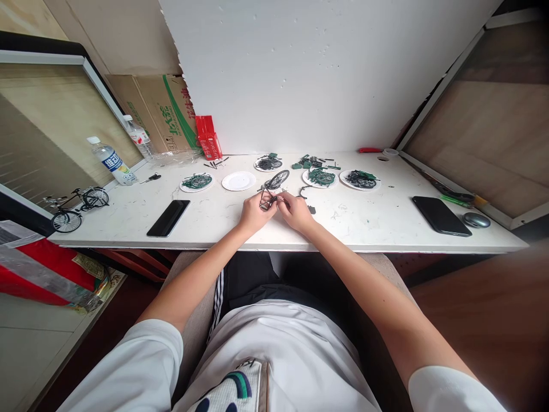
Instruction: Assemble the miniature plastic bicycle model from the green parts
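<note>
Table (360,226) is lit brightly and evenly; soft shadows cast. Floor (122,320) is heavily shadowed. Picture edges are stretched; brown surface (484,312), lower right, is blurred.

A black, spoked-wheel model bicycle assembly (277,180) is held tilted.

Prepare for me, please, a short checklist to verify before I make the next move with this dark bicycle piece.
1. Left hand holds the dark bicycle piece: ok.
2. Right hand has a firm pinch: cannot tell; its fingertips are at the piece, but what they grip is too small to see.
3. All loose parts are on plates: not ok; green and black parts lie on the tabletop behind the plates.
4. Whole bicycle model is in view: ok, at the table's left end.
5. Both phones are apart from the hands: ok, one on either side.
</note>
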Demonstrator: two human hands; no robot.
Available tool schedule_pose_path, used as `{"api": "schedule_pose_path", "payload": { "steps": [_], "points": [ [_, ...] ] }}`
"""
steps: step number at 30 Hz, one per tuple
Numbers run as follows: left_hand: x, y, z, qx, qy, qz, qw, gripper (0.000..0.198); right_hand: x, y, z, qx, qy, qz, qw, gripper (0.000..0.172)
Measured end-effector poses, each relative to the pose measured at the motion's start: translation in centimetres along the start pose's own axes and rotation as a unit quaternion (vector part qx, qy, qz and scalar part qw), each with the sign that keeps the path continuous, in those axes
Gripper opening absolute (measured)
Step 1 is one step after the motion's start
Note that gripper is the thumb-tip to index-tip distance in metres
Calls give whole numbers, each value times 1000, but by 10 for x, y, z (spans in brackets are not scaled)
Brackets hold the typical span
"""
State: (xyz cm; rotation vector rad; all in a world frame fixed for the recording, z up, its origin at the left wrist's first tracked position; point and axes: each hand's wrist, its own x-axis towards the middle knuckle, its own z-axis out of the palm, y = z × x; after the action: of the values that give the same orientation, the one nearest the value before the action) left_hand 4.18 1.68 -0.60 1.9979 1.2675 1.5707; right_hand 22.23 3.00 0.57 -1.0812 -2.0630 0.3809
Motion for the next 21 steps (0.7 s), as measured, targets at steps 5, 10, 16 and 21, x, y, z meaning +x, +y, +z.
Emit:
{"api": "schedule_pose_path", "payload": {
  "steps": [5, 10, 16, 21],
  "points": [
    [0, 0, 0, -5, -3, 2, 1000, 22, 0, 0, 0, 1, -2, 4, 1000, 24],
    [0, 0, 0, -3, -6, -6, 1000, 23, 0, -1, -1, -3, -4, -1, 1000, 22],
    [0, 0, -1, -11, -15, -8, 1000, 22, 1, 1, 0, 7, -3, -3, 1000, 20],
    [0, 1, -1, -9, -15, -10, 1000, 21, 1, 2, 1, 8, 0, -3, 1000, 18]
  ]
}}
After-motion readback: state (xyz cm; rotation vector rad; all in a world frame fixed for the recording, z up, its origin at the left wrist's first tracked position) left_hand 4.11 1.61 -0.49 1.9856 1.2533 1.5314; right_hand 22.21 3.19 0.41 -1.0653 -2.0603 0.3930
